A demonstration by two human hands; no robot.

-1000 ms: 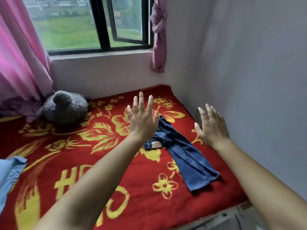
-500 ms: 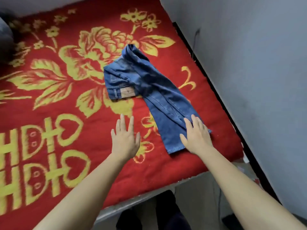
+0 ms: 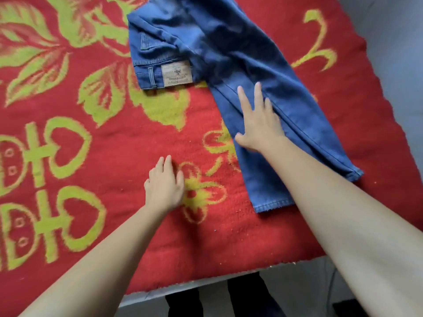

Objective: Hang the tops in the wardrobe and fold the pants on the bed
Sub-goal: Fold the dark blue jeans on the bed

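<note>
Fingers (image 3: 257,94) of the right hand (image 3: 261,124) are spread and laid flat on one leg of the blue jeans (image 3: 229,30), which are spread on the red blanket (image 3: 114,145). Fingers of the left hand (image 3: 164,186) are held straight and together over the blanket, near the hem.

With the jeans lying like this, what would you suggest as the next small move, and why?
Probably bring the left hand across to the hem of the jeans. The right hand lies flat on the legs, while the left is over the blanket, touching no denim.
</note>
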